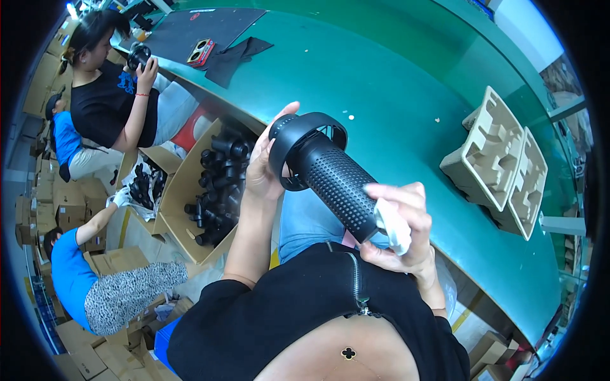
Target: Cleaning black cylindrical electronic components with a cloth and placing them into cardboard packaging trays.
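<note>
In front of my chest I hold a black perforated cylinder point(337, 181), tilted, with a wide open ring round its upper-left end. My left hand point(262, 166) wraps round that ringed end, its fingers partly hidden behind it. A crumpled white cloth point(395, 230) is pinched in my right hand point(413, 219) and pressed to the lower-right end of the cylinder. The fingers of the right hand also lie along that end, which the cloth partly covers.
The green worktable point(381, 82) lies ahead, with moulded pulp trays point(499, 159) at its right and a dark cloth point(236, 58) farther left. At my left stands a cardboard box point(181, 219) of black parts. A seated co-worker point(108, 95) holds a black part; others work behind.
</note>
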